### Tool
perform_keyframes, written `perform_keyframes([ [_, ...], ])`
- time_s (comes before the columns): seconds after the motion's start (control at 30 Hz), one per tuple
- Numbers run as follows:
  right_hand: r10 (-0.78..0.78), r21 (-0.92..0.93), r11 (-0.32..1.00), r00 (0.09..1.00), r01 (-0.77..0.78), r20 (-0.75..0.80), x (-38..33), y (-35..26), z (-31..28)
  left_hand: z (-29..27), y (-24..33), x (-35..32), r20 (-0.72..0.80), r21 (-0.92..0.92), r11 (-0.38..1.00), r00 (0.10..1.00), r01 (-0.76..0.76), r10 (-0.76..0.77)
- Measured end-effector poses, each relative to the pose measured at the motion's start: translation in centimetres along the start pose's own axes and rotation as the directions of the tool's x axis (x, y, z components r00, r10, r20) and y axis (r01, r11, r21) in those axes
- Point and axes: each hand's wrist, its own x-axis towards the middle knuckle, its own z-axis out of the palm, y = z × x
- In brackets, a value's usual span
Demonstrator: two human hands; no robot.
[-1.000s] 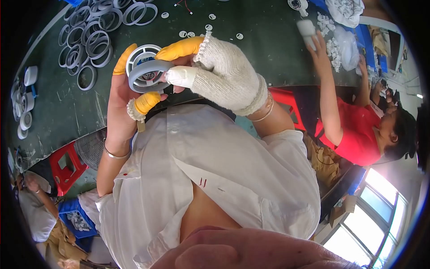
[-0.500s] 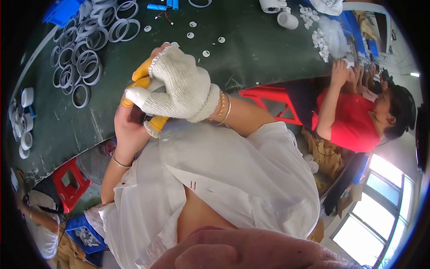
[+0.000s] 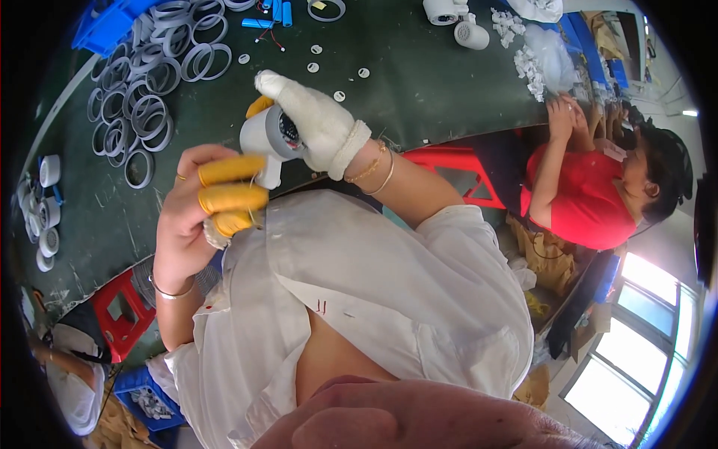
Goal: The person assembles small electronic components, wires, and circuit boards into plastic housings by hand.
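My right hand point(image 3: 318, 127), in a white knit glove, grips a white cylindrical housing point(image 3: 258, 136) with a short side stub. Its near end shows a dark round face with small dots, and a yellow-covered finger shows behind it. To the left is my left hand point(image 3: 191, 206), bare but for yellow covers on several fingers. Those fingers are stretched toward the stub, slightly apart and a little blurred. Whether their tips touch the stub I cannot tell.
Many grey rings point(image 3: 138, 97) lie piled at the far left of the dark green table point(image 3: 389, 112). White round parts point(image 3: 48, 217) line its left edge. Blue battery cells point(image 3: 281, 13), small white discs point(image 3: 339, 96) and similar white housings point(image 3: 471, 34) lie beyond. A person in red point(image 3: 583, 187) sits at right.
My hands have separated: the left moved left and down, off the housing. My right hand has turned, so the housing and its dark face now show.
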Motion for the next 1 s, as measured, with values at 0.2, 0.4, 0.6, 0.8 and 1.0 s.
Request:
perform_keyframes([
  [0.2, -0.378, -0.862, 0.362, 0.901, 0.355, 0.212, 2.9, -1.0, -2.4, 0.8, 0.2, -1.4, -0.270, -0.402, 0.866, 0.865, 0.298, -0.423],
  [0.4, -0.414, -0.871, -0.358, 0.779, 0.337, 0.472, 8.3, -2.5, -7.2, 0.9, -2.7, -1.9, -0.380, -0.591, 0.774, 0.768, 0.228, -0.516],
  [0.6, -0.748, -0.850, 0.075, 0.593, 0.521, 0.298, 7.4, -3.7, -7.0, 0.2, -2.3, -1.0, -0.422, -0.571, 0.790, 0.746, 0.222, -0.514],
  [0.8, -0.225, -0.160, 0.957, 0.968, 0.241, 0.113, 1.7, -6.4, -2.9, 0.5, -2.1, -0.3, -0.375, -0.434, 0.859, 0.812, 0.273, -0.448],
  [1.0, -0.027, -0.028, 0.999, 0.970, 0.035, 0.241, -0.5, -6.9, -0.6, 1.9, -1.2, 1.9, -0.400, -0.121, 0.966, 0.879, 0.229, -0.259],
])
